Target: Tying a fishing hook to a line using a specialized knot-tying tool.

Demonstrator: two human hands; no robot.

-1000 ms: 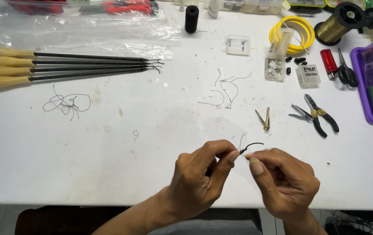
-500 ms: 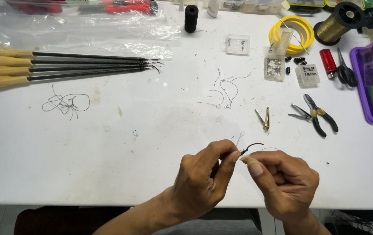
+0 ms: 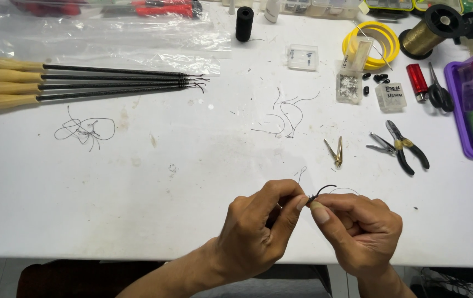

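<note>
- The scene is bright and evenly lit, with diffuse light from overhead; no lamp is in view.
- The white table (image 3: 137,182) is close to overexposed, yet stains and thread scraps stay readable.
- Shadows are soft and short: a faint grey patch lies on the table just beyond the left hand (image 3: 253,232) and right hand (image 3: 360,232).
- Mild glare streaks the clear plastic sheet (image 3: 109,44).
- Focus is sharp across the table; no motion blur shows.
- The table's far edge bows slightly, a wide-lens effect.
</note>
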